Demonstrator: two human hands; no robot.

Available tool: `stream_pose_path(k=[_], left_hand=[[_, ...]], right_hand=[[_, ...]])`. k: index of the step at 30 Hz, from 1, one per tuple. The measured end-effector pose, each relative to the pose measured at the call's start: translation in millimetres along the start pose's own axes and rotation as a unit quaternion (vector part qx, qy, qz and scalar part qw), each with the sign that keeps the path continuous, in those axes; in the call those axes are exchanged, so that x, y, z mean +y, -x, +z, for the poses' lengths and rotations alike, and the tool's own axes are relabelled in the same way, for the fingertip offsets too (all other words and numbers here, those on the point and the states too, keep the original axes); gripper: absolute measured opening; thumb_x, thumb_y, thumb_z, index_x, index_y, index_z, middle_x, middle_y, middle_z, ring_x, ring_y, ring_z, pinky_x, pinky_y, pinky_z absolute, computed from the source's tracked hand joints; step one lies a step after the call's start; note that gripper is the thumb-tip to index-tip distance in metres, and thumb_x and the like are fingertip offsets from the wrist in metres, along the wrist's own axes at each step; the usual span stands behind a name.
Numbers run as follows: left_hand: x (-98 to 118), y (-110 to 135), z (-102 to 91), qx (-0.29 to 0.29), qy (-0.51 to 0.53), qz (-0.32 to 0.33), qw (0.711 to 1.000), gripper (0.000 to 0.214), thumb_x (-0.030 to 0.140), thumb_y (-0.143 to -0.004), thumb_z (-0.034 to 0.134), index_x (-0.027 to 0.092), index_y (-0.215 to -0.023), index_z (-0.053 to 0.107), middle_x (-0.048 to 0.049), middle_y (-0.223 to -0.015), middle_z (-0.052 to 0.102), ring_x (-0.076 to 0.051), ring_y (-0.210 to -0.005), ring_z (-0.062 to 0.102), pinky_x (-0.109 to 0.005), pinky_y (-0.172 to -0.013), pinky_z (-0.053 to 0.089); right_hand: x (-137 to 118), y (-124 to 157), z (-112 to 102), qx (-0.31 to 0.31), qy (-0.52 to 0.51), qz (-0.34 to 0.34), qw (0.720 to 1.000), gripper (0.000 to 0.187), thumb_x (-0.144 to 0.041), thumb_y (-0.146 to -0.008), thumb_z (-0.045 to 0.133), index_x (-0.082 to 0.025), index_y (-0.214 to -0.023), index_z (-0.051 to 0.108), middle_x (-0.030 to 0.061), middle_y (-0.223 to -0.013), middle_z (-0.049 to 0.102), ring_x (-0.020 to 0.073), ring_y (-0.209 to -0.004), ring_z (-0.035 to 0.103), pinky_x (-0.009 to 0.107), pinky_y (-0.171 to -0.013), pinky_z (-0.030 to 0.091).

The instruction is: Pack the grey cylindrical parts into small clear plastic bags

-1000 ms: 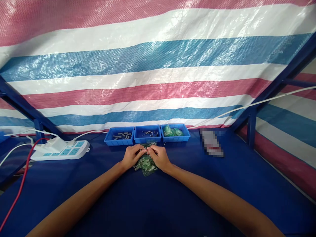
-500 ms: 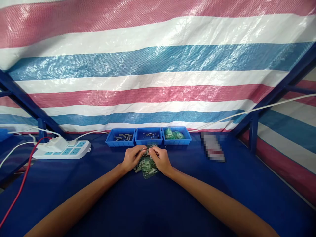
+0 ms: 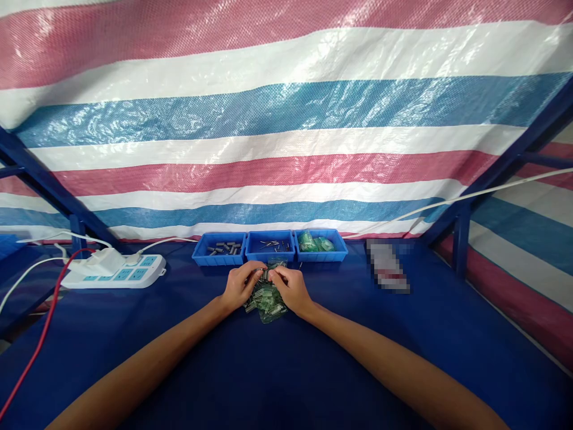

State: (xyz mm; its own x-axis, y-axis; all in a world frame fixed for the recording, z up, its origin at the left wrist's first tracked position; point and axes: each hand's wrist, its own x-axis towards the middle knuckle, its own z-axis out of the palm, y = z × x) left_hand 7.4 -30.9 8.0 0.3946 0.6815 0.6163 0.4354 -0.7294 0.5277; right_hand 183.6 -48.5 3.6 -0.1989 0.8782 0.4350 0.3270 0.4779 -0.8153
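My left hand (image 3: 242, 285) and my right hand (image 3: 292, 288) meet fingertip to fingertip over a small pile on the table. Both are closed in a pinch. Whatever small piece lies between the fingertips is too tiny to name. Under and between the hands are clear greenish plastic bags (image 3: 270, 303) with small metal parts in or among them. Just beyond the hands stand three blue trays in a row. The left tray (image 3: 218, 260) holds grey cylindrical pieces, the middle tray (image 3: 270, 255) thin metal pins or screws, and the right tray (image 3: 321, 257) green plastic bags.
A white power strip (image 3: 129, 280) with plugs and cables lies at the left, a red cable (image 3: 43, 334) running toward me. A pixelated flat object (image 3: 387, 266) lies at the right. Blue frame posts (image 3: 461, 239) and a striped tarp (image 3: 286, 143) enclose the blue table (image 3: 277, 370).
My hands stay over the pile, with only slight movement of the fingertips. The left fingers have shifted a little. The trays and bags look unchanged.
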Motion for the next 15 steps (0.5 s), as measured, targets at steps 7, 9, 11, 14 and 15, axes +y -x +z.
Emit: stream_pose_path(k=[7,9,11,14,15], left_hand=[[1.5,-1.2,-0.9,0.001,0.001,0.001,1.0,0.021,0.026,-0.092,0.043,0.015,-0.101,0.058,-0.0086,-0.095,0.064,-0.016,-0.081,0.062,-0.025,-0.072,0.049],[1.2,-1.3,-0.6,0.003,-0.001,0.0,1.0,0.02,0.025,-0.092,0.044,0.015,-0.101,0.058,-0.0084,-0.095,0.064,-0.016,-0.082,0.062,-0.025,-0.073,0.049],[0.8,-1.1,-0.3,0.003,-0.003,-0.002,1.0,0.02,0.025,-0.092,0.044,0.015,-0.102,0.058,-0.0081,-0.096,0.064,-0.016,-0.082,0.062,-0.025,-0.073,0.049],[0.7,-0.8,0.0,0.001,0.0,-0.001,1.0,0.02,0.024,-0.092,0.044,0.015,-0.102,0.058,-0.0079,-0.096,0.063,-0.015,-0.081,0.062,-0.025,-0.073,0.049],[1.0,-0.9,-0.1,0.0,0.001,-0.001,1.0,0.02,0.024,-0.092,0.044,0.015,-0.102,0.058,-0.008,-0.096,0.063,-0.015,-0.081,0.062,-0.025,-0.073,0.049]], right_hand=[[-0.7,0.0,-0.3,0.014,-0.019,0.01,1.0,0.026,-0.033,-0.091,0.044,-0.015,-0.079,0.058,-0.0026,-0.058,0.046,0.0093,-0.051,0.04,0.022,-0.052,0.03],[-1.0,0.0,-0.3,0.017,-0.024,0.009,1.0,0.024,-0.034,-0.09,0.044,-0.016,-0.083,0.059,-0.0026,-0.059,0.046,0.0094,-0.05,0.04,0.022,-0.052,0.031],[-1.2,0.0,-0.3,0.017,-0.026,0.01,0.999,0.024,-0.034,-0.09,0.044,-0.016,-0.084,0.059,-0.0026,-0.059,0.046,0.0096,-0.05,0.04,0.022,-0.051,0.031],[-1.2,-0.1,-0.2,0.014,-0.025,0.01,1.0,0.024,-0.034,-0.09,0.045,-0.016,-0.082,0.059,-0.0027,-0.058,0.046,0.0095,-0.05,0.04,0.022,-0.051,0.031],[-1.2,-0.2,-0.1,0.013,-0.025,0.01,1.0,0.024,-0.034,-0.09,0.045,-0.016,-0.082,0.059,-0.0029,-0.058,0.046,0.0094,-0.05,0.04,0.022,-0.051,0.031]])
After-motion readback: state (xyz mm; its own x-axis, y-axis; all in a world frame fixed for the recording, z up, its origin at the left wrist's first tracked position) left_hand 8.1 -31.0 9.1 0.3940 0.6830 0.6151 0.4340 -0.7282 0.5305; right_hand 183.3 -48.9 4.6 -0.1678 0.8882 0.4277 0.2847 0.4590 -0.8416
